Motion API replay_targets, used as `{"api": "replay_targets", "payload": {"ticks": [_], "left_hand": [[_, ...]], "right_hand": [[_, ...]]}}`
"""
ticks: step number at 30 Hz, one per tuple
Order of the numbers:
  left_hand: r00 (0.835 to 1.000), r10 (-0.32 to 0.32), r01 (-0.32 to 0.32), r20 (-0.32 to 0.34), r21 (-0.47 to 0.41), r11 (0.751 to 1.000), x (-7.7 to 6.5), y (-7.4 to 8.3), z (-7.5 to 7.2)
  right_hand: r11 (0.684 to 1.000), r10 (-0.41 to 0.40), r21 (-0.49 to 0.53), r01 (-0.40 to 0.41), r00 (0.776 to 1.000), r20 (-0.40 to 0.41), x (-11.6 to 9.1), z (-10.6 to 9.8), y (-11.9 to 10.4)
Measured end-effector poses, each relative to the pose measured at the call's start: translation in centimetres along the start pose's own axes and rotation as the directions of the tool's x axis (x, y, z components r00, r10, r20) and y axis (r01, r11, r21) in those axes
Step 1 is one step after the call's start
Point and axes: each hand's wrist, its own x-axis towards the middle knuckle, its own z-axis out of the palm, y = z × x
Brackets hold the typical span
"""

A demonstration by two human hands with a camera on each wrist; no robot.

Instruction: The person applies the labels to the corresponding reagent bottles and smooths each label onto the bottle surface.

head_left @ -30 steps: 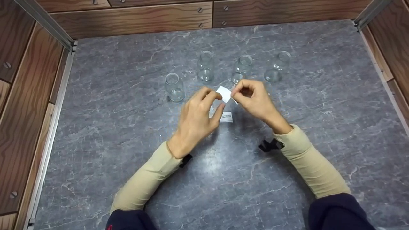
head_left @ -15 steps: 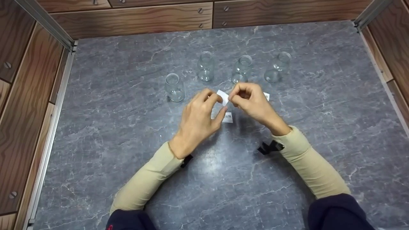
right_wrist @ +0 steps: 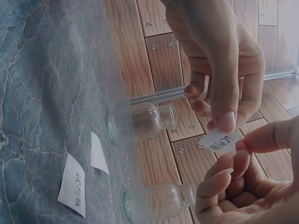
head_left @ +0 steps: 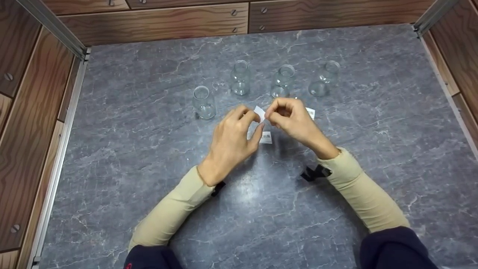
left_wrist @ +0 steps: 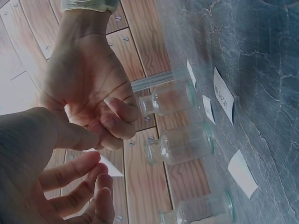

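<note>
Both hands meet over the table at a small white paper label (head_left: 259, 112) with printed characters. My right hand (head_left: 295, 118) pinches one edge of it between thumb and forefinger. From the other side, my left hand (head_left: 232, 138) holds it, the thumb lying over its upper edge in the right wrist view, where the label's printed face (right_wrist: 218, 142) shows. The left wrist view shows only a white corner (left_wrist: 112, 166) past the left fingers. Below the hands a printed label (head_left: 266, 137) lies on the table, and another label (head_left: 310, 113) shows beyond the right hand.
Several clear glass bottles stand beyond the hands: a left one (head_left: 204, 104), a middle one (head_left: 240, 79), one partly behind the right hand (head_left: 282, 79) and a far right one (head_left: 325, 80). Wood-patterned walls (head_left: 157, 24) enclose the grey marbled tabletop (head_left: 130, 149) at the back and sides.
My right hand has come slightly left and nearer the body, uncovering the label beyond it. The held label has turned and shows a narrower white area. The bottles have stayed put.
</note>
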Motion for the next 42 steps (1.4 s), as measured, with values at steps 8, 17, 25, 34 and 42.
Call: {"api": "replay_targets", "payload": {"ticks": [8,17,25,34,42], "left_hand": [[1.0,-0.003,0.003,0.003,0.008,1.0,0.0,0.0,0.1],[1.0,0.006,-0.006,-0.007,-0.037,0.999,0.3,-0.5,-0.1],[0.999,-0.005,0.002,-0.037,-0.086,0.996,0.5,-1.0,-0.4],[0.999,-0.032,0.026,-0.033,-0.171,0.985,0.8,-1.4,-0.8],[0.998,-0.058,0.052,-0.02,-0.24,0.969,1.1,-1.9,-1.1]], "right_hand": [[1.0,-0.002,-0.02,0.002,1.0,0.007,0.0,0.0,0.1],[0.999,-0.006,-0.034,0.007,1.0,0.017,0.1,-0.1,0.0],[0.999,-0.012,-0.03,0.012,1.0,0.0,0.0,-0.3,-0.2],[0.998,-0.037,-0.05,0.037,0.999,-0.004,0.0,-0.7,-0.5],[0.997,-0.043,-0.064,0.042,0.999,-0.014,0.1,-1.0,-0.4]]}}
